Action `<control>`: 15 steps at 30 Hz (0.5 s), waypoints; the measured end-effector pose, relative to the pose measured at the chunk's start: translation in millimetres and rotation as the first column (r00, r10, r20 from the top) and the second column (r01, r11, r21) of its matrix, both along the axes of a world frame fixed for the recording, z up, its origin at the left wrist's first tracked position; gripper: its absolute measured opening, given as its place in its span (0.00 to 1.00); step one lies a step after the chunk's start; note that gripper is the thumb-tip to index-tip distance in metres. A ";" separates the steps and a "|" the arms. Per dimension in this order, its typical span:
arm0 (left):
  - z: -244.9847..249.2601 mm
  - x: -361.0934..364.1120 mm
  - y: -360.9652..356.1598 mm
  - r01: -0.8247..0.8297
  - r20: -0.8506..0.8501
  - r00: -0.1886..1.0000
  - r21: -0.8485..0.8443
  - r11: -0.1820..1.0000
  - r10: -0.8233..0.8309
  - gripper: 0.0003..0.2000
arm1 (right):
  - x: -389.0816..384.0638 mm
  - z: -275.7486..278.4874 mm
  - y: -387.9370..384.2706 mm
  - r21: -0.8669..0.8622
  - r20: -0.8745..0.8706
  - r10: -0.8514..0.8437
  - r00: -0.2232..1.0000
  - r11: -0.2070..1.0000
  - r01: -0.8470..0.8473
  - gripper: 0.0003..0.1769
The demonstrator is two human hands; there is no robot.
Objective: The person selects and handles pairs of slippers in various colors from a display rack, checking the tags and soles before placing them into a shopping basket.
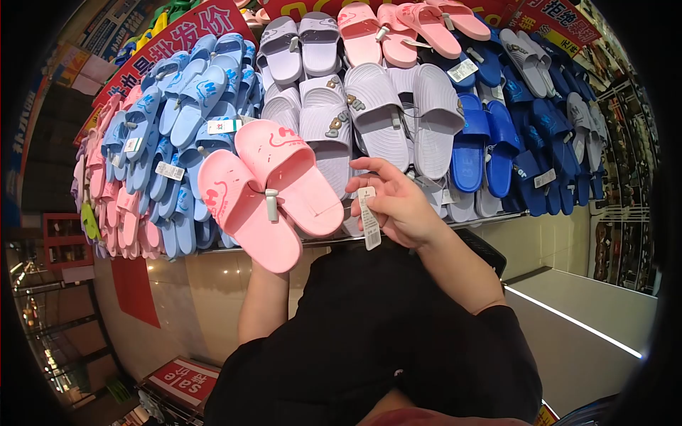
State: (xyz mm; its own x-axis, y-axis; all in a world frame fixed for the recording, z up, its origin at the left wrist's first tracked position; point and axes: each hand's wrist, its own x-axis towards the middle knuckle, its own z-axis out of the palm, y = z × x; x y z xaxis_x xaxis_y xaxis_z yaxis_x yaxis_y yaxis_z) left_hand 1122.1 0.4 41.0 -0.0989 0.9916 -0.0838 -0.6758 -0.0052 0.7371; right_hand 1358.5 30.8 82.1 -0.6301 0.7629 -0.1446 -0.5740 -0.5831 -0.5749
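A pair of pink slide sandals [241, 188] with red print on the straps is held up in front of the display, joined by a white security tag [271, 204]. My left forearm [263, 302] rises beneath the pair and supports it; the fingers are hidden behind the soles. To the right, my right hand [401, 202] pinches a white price tag [369, 219] with a barcode between thumb and fingers. Lilac slides [376, 113] with letter charms lie just behind that hand.
Light blue slides [195, 96] are heaped on the left, dark blue slides [550, 135] on the right. Grey and pink pairs line the back below red signs [177, 50]. A red sale sign [186, 380] stands low on the left. Racks [625, 170] fill the far right.
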 end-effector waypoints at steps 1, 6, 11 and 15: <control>-0.1 0.9 0.7 0.004 0.001 1.000 0.002 1.000 -0.004 0.27 | 1.1 -5.4 0.0 0.000 0.016 -0.014 1.000 1.000 0.014 0.30; -1.2 3.6 -1.1 0.014 -0.011 1.000 0.002 1.000 -0.013 0.28 | 11.8 -27.0 -0.5 -0.246 -0.321 0.088 0.943 0.954 -0.173 0.29; -2.6 6.0 0.4 0.031 -0.010 0.999 -0.002 1.000 -0.031 0.29 | 14.5 -34.2 -7.3 -0.237 -0.325 0.084 0.942 0.957 -0.167 0.27; -3.3 9.5 4.5 0.051 -0.009 0.999 -0.003 0.999 -0.051 0.30 | 24.2 -35.6 -8.5 -0.165 -0.173 0.081 0.982 0.980 -0.110 0.24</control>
